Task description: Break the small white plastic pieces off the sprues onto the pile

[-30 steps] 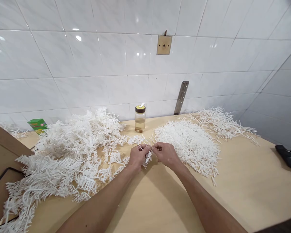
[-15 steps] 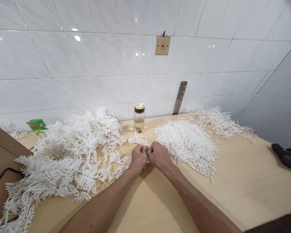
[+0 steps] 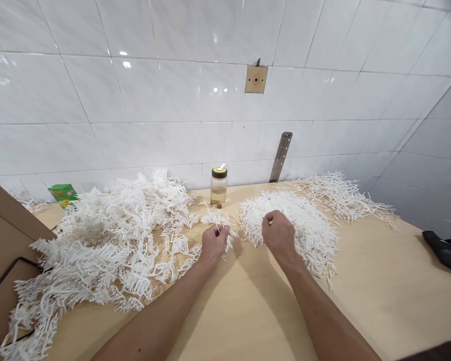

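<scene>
Head: L hand (image 3: pixel 213 244) pinches strands (image 3: pixel 229 242), R hand (image 3: pixel 279 232) clenched, contents unclear; tbl (image 3: pixel 383 281), tiled wall (image 3: pixel 180 95)

the wall tiles (image 3: pixel 176 95) look like glossy ceramic, smooth and catching bright spots of light, while the counter (image 3: pixel 240 316) is smooth, pale and wood-like with a soft sheen. the branching white strands (image 3: pixel 108 240) look matt and rough, perhaps plastic. the jar (image 3: pixel 218 193) is clear and shiny, the perforated strip (image 3: pixel 281 157) dull metal, the carton (image 3: pixel 62 194) printed card.
</scene>
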`<state>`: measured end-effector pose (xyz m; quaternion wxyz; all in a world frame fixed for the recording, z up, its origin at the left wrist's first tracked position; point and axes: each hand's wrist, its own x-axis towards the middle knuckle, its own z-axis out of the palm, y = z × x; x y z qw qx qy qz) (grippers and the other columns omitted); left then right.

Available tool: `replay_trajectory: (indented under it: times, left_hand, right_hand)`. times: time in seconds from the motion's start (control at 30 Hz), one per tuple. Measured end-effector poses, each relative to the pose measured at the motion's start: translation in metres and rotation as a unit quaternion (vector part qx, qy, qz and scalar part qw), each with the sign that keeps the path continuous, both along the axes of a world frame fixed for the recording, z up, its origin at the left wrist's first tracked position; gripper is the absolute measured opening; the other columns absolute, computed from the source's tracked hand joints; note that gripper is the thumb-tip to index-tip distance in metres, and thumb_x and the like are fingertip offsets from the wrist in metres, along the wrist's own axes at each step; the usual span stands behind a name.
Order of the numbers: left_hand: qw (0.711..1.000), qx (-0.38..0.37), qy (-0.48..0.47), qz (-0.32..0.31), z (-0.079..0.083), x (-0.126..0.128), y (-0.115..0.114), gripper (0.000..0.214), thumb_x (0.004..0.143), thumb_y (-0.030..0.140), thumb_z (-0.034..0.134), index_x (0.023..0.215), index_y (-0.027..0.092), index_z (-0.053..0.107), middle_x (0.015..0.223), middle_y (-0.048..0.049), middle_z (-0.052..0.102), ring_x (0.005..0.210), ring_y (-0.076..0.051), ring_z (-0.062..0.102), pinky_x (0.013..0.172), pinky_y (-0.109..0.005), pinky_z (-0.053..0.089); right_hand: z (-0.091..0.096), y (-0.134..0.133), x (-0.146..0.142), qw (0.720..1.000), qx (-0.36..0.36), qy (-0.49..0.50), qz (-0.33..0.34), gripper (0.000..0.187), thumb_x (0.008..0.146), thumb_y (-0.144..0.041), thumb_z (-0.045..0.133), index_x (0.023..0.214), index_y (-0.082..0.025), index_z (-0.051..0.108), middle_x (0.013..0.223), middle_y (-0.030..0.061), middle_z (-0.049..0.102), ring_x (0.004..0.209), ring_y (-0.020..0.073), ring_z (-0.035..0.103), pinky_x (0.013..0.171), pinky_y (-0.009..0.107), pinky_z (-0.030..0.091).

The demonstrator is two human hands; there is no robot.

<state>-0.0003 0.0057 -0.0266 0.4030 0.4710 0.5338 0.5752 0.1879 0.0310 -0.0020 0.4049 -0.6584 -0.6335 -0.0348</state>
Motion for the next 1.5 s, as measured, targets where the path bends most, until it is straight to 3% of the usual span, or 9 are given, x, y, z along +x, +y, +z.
replay_trajectory:
  times: [0.13, 0.3, 0.43, 0.63, 0.9, 1.0, 1.1, 1.23, 1.5]
  left_hand:
    - [0.999, -0.022, -0.034, -0.006, -0.004, 0.0, 0.004, 0.038, 0.069, 0.053, 0.07, 0.061, 0.017, 0.059, 0.05, 0.0058, 0.043, 0.047, -0.008, 0.034, 0.049, -0.023, 0.025]
    - [0.997, -0.027, -0.064, -0.017, 0.001, 0.001, 0.0, 0.037, 0.067, 0.05, 0.074, 0.062, 0.016, 0.061, 0.053, 0.0043, 0.049, 0.049, -0.009, 0.038, 0.051, -0.023, 0.029]
    - [0.998, -0.019, -0.062, -0.016, 0.003, 0.002, -0.001, 0.034, 0.067, 0.047, 0.074, 0.063, 0.015, 0.063, 0.055, 0.0033, 0.052, 0.053, -0.01, 0.042, 0.054, -0.023, 0.033]
    - [0.998, -0.021, -0.048, -0.027, 0.003, 0.002, -0.001, 0.032, 0.069, 0.046, 0.072, 0.064, 0.015, 0.064, 0.054, 0.004, 0.05, 0.052, -0.009, 0.04, 0.053, -0.023, 0.032]
    - [0.999, -0.02, -0.019, -0.016, 0.01, 0.006, -0.006, 0.026, 0.068, 0.04, 0.07, 0.06, 0.016, 0.063, 0.053, 0.0029, 0.051, 0.052, -0.011, 0.042, 0.053, -0.023, 0.031]
    - [1.0, -0.006, -0.008, 0.002, 0.006, 0.006, -0.005, 0.025, 0.069, 0.038, 0.069, 0.06, 0.016, 0.061, 0.054, 0.0032, 0.051, 0.054, -0.011, 0.042, 0.053, -0.023, 0.032]
    - [0.998, -0.006, -0.052, 0.016, 0.001, 0.004, -0.002, 0.029, 0.07, 0.042, 0.07, 0.063, 0.017, 0.058, 0.054, 0.0046, 0.048, 0.052, -0.01, 0.04, 0.052, -0.022, 0.031]
    - [0.991, -0.037, -0.129, 0.005, 0.001, -0.001, 0.001, 0.038, 0.065, 0.05, 0.075, 0.064, 0.017, 0.057, 0.05, 0.006, 0.045, 0.048, -0.008, 0.038, 0.049, -0.022, 0.028]
    - [0.979, -0.059, -0.189, -0.039, 0.015, 0.0, -0.004, 0.042, 0.055, 0.049, 0.085, 0.068, 0.015, 0.064, 0.057, 0.0029, 0.055, 0.052, -0.009, 0.044, 0.053, -0.023, 0.034]
  right_hand:
    - [0.009, 0.001, 0.01, 0.997, 0.049, 0.053, -0.024, 0.019, 0.083, -0.02, 0.05, 0.094, -0.013, 0.064, 0.1, 0.0153, 0.064, 0.071, 0.0188, 0.059, 0.067, 0.031, 0.042]
    - [0.014, -0.013, -0.023, 0.961, -0.155, 0.124, 0.193, 0.03, 0.086, -0.038, 0.05, 0.085, -0.019, 0.072, 0.074, 0.0041, 0.07, 0.054, 0.0156, 0.061, 0.057, 0.027, 0.048]
    - [0.01, -0.019, -0.04, 0.931, -0.216, 0.158, 0.249, 0.03, 0.083, -0.042, 0.054, 0.08, -0.019, 0.074, 0.071, 0.0005, 0.07, 0.043, 0.0114, 0.057, 0.049, 0.024, 0.046]
    - [0.006, -0.018, -0.039, 0.911, -0.253, 0.202, 0.257, 0.024, 0.077, -0.038, 0.059, 0.074, -0.018, 0.073, 0.062, -0.0002, 0.065, 0.044, 0.0114, 0.055, 0.044, 0.022, 0.045]
    - [0.003, -0.022, -0.048, 0.94, -0.215, 0.122, 0.234, 0.02, 0.078, -0.032, 0.055, 0.072, -0.017, 0.066, 0.071, 0.0031, 0.069, 0.055, 0.0131, 0.059, 0.048, 0.021, 0.043]
    - [0.001, -0.023, -0.056, 0.929, -0.248, 0.148, 0.231, 0.016, 0.079, -0.029, 0.053, 0.07, -0.018, 0.059, 0.063, 0.0013, 0.064, 0.049, 0.0125, 0.058, 0.045, 0.021, 0.04]
    - [0.0, -0.02, -0.055, 0.937, -0.249, 0.169, 0.178, 0.01, 0.078, -0.024, 0.051, 0.07, -0.018, 0.054, 0.057, -0.0002, 0.06, 0.045, 0.0122, 0.056, 0.044, 0.021, 0.039]
    - [-0.002, -0.012, -0.036, 0.958, -0.176, 0.194, 0.117, 0.003, 0.074, -0.018, 0.054, 0.071, -0.019, 0.052, 0.073, 0.003, 0.066, 0.049, 0.0109, 0.057, 0.046, 0.022, 0.041]
    - [0.002, -0.014, -0.037, 0.812, -0.246, 0.423, 0.318, 0.025, 0.072, -0.037, 0.072, 0.08, -0.017, 0.06, 0.055, -0.0044, 0.055, 0.048, 0.0103, 0.052, 0.046, 0.024, 0.048]
